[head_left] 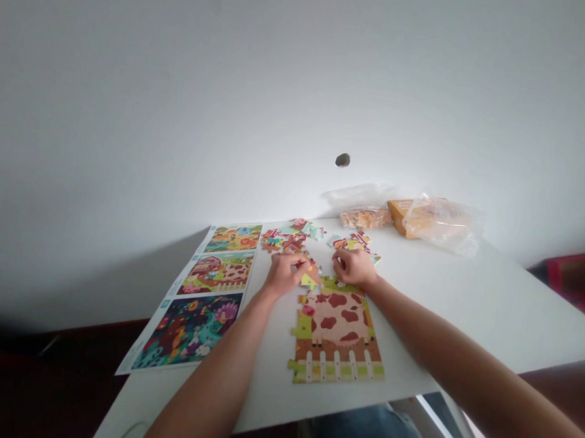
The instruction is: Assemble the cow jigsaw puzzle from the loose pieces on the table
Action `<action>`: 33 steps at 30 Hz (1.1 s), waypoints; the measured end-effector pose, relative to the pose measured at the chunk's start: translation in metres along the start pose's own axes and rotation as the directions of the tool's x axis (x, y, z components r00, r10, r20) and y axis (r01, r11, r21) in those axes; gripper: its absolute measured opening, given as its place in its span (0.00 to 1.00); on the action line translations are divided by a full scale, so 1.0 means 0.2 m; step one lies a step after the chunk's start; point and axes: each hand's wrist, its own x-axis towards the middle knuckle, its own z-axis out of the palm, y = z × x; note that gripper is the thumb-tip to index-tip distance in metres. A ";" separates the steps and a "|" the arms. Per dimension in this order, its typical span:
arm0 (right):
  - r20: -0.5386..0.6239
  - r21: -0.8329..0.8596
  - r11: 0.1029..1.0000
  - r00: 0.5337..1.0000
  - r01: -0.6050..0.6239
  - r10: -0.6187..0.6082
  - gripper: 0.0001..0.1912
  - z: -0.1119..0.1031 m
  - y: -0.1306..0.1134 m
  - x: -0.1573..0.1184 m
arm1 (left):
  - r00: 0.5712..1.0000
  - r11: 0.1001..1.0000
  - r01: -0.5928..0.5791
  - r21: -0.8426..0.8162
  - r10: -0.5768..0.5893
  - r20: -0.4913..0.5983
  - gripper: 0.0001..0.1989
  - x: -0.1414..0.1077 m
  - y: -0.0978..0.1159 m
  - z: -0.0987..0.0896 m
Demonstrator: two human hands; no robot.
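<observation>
A partly joined jigsaw puzzle (pixel 336 339) lies flat on the table, showing a spotted cow above a white fence. My left hand (pixel 286 273) is closed at its upper left corner, thumb and fingers pinching a brown and yellow-green puzzle piece (pixel 312 276). This piece is close to the puzzle's top edge; whether it is joined there I cannot tell. Over the upper right edge rests my right hand (pixel 354 268), its fingers curled in. Anything between those fingers is hidden. Loose puzzle pieces (pixel 291 236) lie beyond my left hand, and more loose pieces (pixel 353 240) lie just beyond the right.
On the left, a printed sheet (pixel 181 290) shows three colourful pictures, the middle one with the cow. At the back right stand a clear bag of pieces (pixel 366 216) and an orange box (pixel 403 217) partly under clear plastic (pixel 444 224). A wall (pixel 278 114) borders the white table (pixel 464 306).
</observation>
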 end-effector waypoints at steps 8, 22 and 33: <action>0.095 -0.042 0.999 0.995 0.029 -0.025 0.13 0.02 -0.06 0.03 | 0.999 0.999 0.039 -0.001 -0.039 0.003 0.11 -0.01 0.02 0.00; 0.067 0.189 0.973 0.987 0.130 -0.145 0.15 -0.08 -0.09 0.04 | 0.976 0.982 0.141 -0.126 -0.159 -0.147 0.12 0.04 -0.03 0.04; 0.084 0.174 0.983 0.994 0.051 -0.066 0.15 -0.02 -0.13 0.06 | 0.986 0.989 0.129 -0.072 -0.136 -0.098 0.18 0.06 -0.06 0.06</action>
